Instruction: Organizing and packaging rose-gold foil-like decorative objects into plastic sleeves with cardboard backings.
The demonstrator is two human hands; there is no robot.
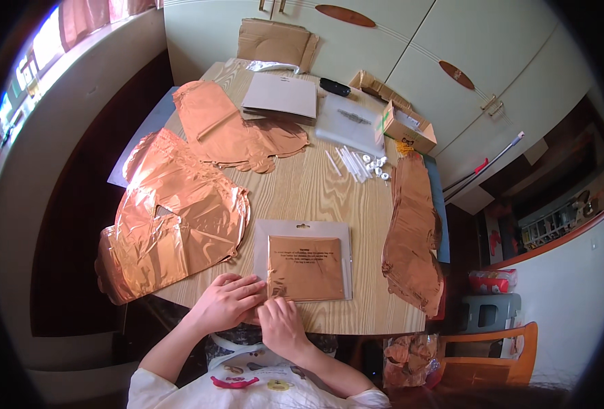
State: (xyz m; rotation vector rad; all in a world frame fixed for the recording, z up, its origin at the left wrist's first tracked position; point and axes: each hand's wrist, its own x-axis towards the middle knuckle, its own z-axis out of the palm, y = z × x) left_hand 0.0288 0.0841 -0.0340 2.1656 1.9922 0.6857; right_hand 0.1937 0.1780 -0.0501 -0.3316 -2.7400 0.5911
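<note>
Far left there's a big crinkly copper foil [186,235] lying on the tabletop [285,198], its shine running all over the place. I'd guess it's super light, floppy and a bit slippery, so bare edges probably crease or tear if you yank them.

Next along, the left grip [232,301] is laid nearly flat, fingers loosely together and reaching in at the pack's lower left. The right grip [285,330] is just beside it, fingers curled over the pack's near edge by that same corner. Can't tell if it's really pinching anything, fingertips are hidden.

The pack [309,276] itself is a neat copper square on a pale card [281,230], near the front edge of the tabletop. Being folded, it should be stiffer than the loose sheet, but imo still thin and slidey. I'd hold it flat with spread fingers and grab the card by its border, not the foil.

Far right, the long foil [411,238] looks just as limp, so lift it from both ends.
</note>
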